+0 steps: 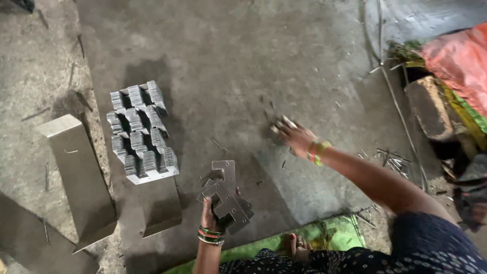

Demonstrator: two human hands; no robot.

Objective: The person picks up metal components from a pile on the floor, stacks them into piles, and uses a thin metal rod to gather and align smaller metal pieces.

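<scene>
Flat notched plates (227, 198) in left hand (208, 212): grey sheet metal, matt, smooth. Stacked pieces (141, 133): same dull metal, edges brighter. Long slab (77, 177): smooth matt metal. Floor (243, 66): rough grey concrete, dusty. Mat (324, 236): green woven cloth. Sheet (459, 56): orange-red, slightly glossy plastic.

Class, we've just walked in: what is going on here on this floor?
A person sits on a green mat on a concrete floor. The left hand holds a fan of flat metal plates. The right hand reaches out over small pieces on the floor, blurred. A neat stack of similar plates stands to the left on a metal sheet.
</scene>
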